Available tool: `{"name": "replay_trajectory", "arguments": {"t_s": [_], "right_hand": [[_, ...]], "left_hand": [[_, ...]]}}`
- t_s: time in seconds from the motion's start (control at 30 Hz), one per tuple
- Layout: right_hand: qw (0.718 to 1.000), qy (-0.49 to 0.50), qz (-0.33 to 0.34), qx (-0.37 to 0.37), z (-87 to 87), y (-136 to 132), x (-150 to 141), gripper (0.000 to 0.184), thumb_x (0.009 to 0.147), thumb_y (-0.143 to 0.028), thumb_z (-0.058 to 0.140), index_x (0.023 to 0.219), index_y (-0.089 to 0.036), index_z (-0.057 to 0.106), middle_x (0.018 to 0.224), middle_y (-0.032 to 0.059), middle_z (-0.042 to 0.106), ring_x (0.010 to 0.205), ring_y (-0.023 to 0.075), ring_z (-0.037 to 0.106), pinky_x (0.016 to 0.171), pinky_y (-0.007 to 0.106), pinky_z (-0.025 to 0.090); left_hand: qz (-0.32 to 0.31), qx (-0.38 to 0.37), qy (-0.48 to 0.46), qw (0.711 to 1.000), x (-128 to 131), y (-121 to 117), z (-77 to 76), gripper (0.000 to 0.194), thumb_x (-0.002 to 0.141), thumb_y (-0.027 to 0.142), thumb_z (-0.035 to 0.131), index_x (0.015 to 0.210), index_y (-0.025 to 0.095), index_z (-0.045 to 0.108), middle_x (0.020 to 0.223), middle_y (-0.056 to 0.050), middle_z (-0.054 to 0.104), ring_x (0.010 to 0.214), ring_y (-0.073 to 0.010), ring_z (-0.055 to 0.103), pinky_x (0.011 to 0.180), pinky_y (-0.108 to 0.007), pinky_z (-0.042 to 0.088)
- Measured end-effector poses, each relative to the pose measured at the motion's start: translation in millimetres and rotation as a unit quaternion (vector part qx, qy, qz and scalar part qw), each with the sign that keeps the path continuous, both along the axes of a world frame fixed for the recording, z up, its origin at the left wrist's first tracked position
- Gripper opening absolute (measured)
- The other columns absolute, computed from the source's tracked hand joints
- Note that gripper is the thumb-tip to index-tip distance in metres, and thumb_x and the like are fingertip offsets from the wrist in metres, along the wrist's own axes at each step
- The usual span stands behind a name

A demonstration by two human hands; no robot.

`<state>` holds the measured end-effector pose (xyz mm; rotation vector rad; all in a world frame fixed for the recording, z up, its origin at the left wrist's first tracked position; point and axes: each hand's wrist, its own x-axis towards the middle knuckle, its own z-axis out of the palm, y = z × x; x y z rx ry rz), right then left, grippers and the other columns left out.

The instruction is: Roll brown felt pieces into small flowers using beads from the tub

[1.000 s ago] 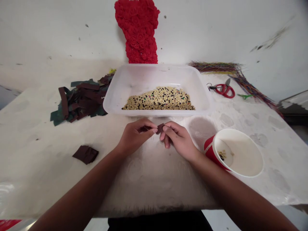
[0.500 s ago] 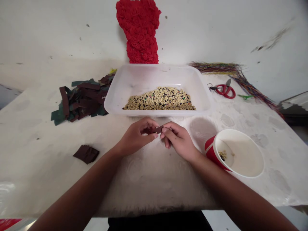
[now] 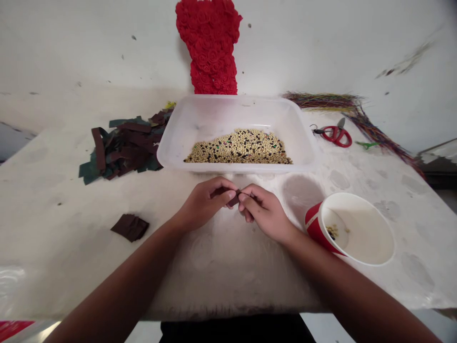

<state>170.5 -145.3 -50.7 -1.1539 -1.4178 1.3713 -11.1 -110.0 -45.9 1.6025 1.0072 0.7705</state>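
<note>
"Since the left hand (image 3: 207, 202) and the right hand (image 3: 267, 212) are tucked up so close together, can you even see what they've got?"

"Yeah, a small brown piece (image 3: 234, 200), though fingers cover a lot of it. Left has it pinched between thumb and forefinger, right is pinching the other side. Neither one's spread open, and the tips nearly meet."

"Where's that exactly?"

"Just in front of the whitish plastic bin (image 3: 235, 167), around the middle of the surface (image 3: 228, 271). Can't tell if it touches the surface or sits a bit above it."

"And in the bin?"

"Heap of tiny beads (image 3: 246, 146), mostly cream with black mixed in, plus a few coloured specks."

"Left side?"

"Messy pile of brown and green strips (image 3: 124, 148) right by the bin, then a little stack of brown pieces (image 3: 129, 227) near the left forearm (image 3: 135, 271)."

"Ok, and the right?"

"Red and white tub (image 3: 373, 233) by the right forearm (image 3: 332, 267), a few beads at the bottom. Further back, red-handled scissors (image 3: 336, 136), a small green thing (image 3: 367, 145) I can't make out, and a bunch of thin colourful strands (image 3: 328, 101). Oh, and behind the bin there's a red thing covered in roses (image 3: 214, 52)."
</note>
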Motion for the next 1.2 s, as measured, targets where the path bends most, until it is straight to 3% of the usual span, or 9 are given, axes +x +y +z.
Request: {"name": "replay_trajectory", "arguments": {"t_s": [0.13,0.37,0.67,0.97,1.2], "right_hand": [[1.000,-0.003,-0.001,-0.004,-0.2,-0.2,0.3,0.021,0.092,-0.030,0.052,0.075,-0.018,0.056,0.056,-0.0052,0.054,0.047,0.0080,0.049,0.049,0.021,0.039],[1.000,-0.016,-0.010,0.001,-1.6,-0.4,0.6,0.023,0.093,-0.031,0.051,0.074,-0.018,0.055,0.053,-0.0054,0.052,0.046,0.0087,0.048,0.049,0.021,0.038],[1.000,-0.025,-0.003,0.012,-3.8,0.2,0.4,0.025,0.094,-0.032,0.051,0.074,-0.018,0.055,0.055,-0.0050,0.052,0.047,0.0084,0.048,0.048,0.021,0.038],[1.000,-0.018,0.008,0.013,-5.4,-0.5,1.9,0.028,0.095,-0.034,0.050,0.074,-0.018,0.056,0.059,-0.0035,0.054,0.048,0.0086,0.049,0.049,0.022,0.039],[1.000,-0.019,0.005,0.017,-4.0,-0.2,1.2,0.027,0.095,-0.035,0.049,0.074,-0.018,0.056,0.059,-0.0036,0.053,0.048,0.0085,0.049,0.049,0.022,0.039]], "left_hand": [[-0.017,-0.014,-0.016,1.000,-2.2,1.0,0.2,0.018,0.089,0.029,0.058,0.101,0.016,0.062,0.078,-0.002,0.067,0.067,-0.0119,0.063,0.065,-0.025,0.053],[-0.066,0.027,0.024,0.997,-2.5,-1.1,3.1,0.021,0.084,0.023,0.063,0.104,0.019,0.059,0.092,-0.002,0.066,0.085,-0.0146,0.062,0.076,-0.026,0.050],[-0.024,0.056,0.072,0.996,4.2,-3.4,0.5,0.019,0.082,0.027,0.063,0.099,0.019,0.059,0.088,-0.001,0.066,0.080,-0.0152,0.062,0.072,-0.027,0.049],[-0.008,-0.007,-0.012,1.000,2.5,-1.9,2.0,0.015,0.088,0.027,0.057,0.099,0.017,0.059,0.075,0.001,0.064,0.062,-0.0097,0.060,0.061,-0.022,0.051],[-0.031,-0.002,-0.009,0.999,-1.8,-0.2,0.6,0.021,0.084,0.025,0.062,0.104,0.018,0.059,0.083,0.000,0.063,0.071,-0.0111,0.061,0.065,-0.023,0.051]]}}
